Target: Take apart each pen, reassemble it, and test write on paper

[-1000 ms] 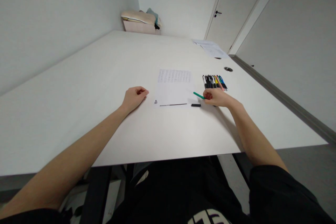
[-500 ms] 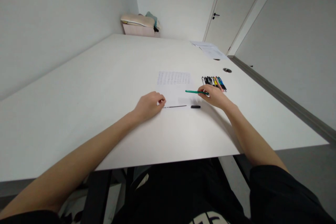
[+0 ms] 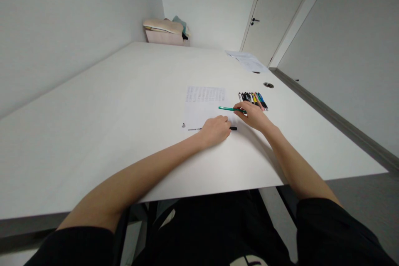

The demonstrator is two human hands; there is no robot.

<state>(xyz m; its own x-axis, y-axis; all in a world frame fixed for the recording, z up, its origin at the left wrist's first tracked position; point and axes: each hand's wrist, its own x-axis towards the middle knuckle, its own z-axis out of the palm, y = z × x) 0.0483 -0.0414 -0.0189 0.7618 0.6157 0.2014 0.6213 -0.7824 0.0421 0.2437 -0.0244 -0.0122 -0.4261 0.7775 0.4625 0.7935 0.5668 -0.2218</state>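
My right hand (image 3: 250,114) is closed around a green pen barrel (image 3: 225,108), which points left just above the paper. Low over the table, my left hand (image 3: 215,129) has its fingers curled at the left end of a short black pen cap (image 3: 233,128), seemingly pinching it; the fingertips are partly hidden. Under that hand lies a thin pen refill (image 3: 194,129), its middle covered. A small grey cone-shaped pen tip (image 3: 183,125) rests at the lower left corner of the printed sheet (image 3: 199,110).
A row of several pens (image 3: 253,100) lies just beyond my right hand. Farther back are more papers (image 3: 249,61) and a round table grommet (image 3: 268,85). A box topped with folded cloth (image 3: 164,35) stands past the table's far end. The white table's front edge runs close to my body.
My left hand has moved right, from the refill's left end to the black cap, uncovering the small pen tip. My right hand still holds the green barrel in nearly the same place.
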